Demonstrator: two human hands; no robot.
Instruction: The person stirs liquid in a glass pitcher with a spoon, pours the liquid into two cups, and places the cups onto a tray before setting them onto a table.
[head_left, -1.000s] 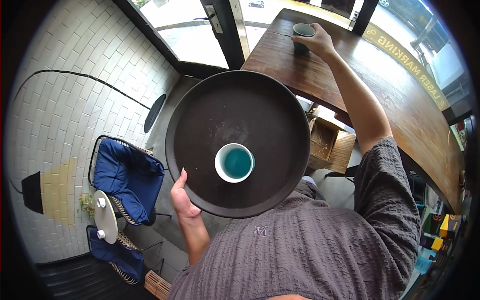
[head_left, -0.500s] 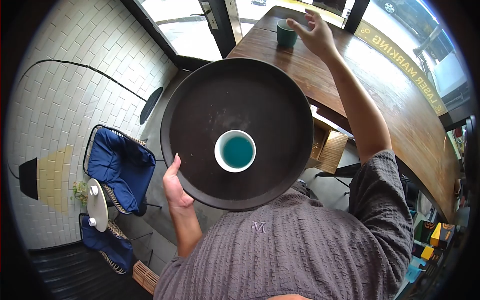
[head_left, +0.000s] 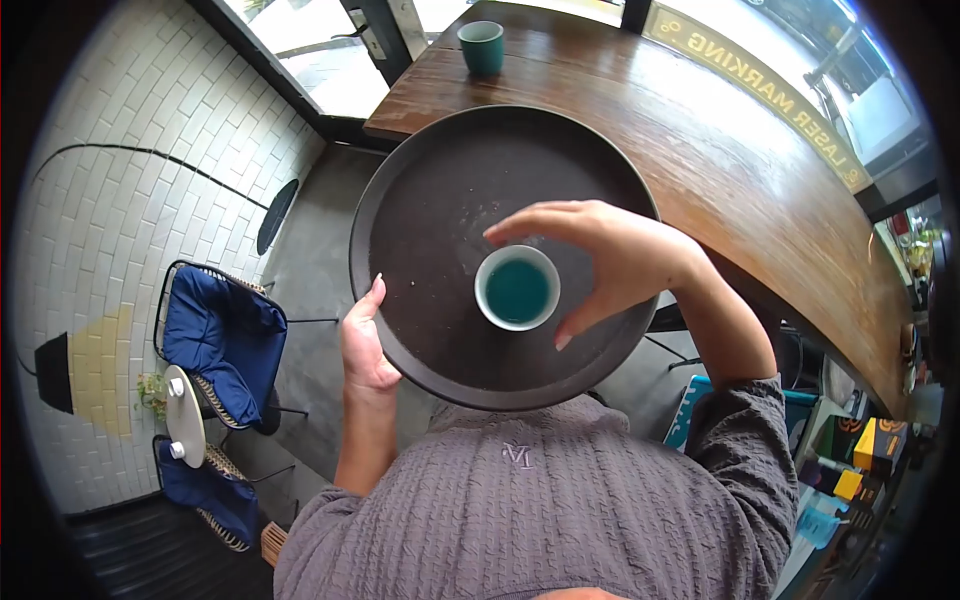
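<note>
A round dark brown serving tray [head_left: 430, 170] is held in front of my chest. My left hand [head_left: 366, 345] grips its left edge, thumb over the rim and the other fingers hidden beneath. On the tray stands a cup [head_left: 517, 288] with a white rim and a blue-green inside; whether liquid is in it I cannot tell. My right hand [head_left: 610, 255] is over the tray, thumb and fingers spread around the cup's right and far sides, with gaps to the rim. A second green cup [head_left: 482, 48] stands upright on the wooden counter [head_left: 600, 90], beyond the tray.
The counter curves along the windows on the right. At left are blue cushioned chairs [head_left: 225, 340], a small round side table [head_left: 184, 415] and a white brick wall [head_left: 120, 220]. Boxes [head_left: 880, 445] sit at lower right.
My right hand has come back from beside the green cup on the counter to the cup on the tray. The green cup stays on the counter. The view has shifted rightward.
</note>
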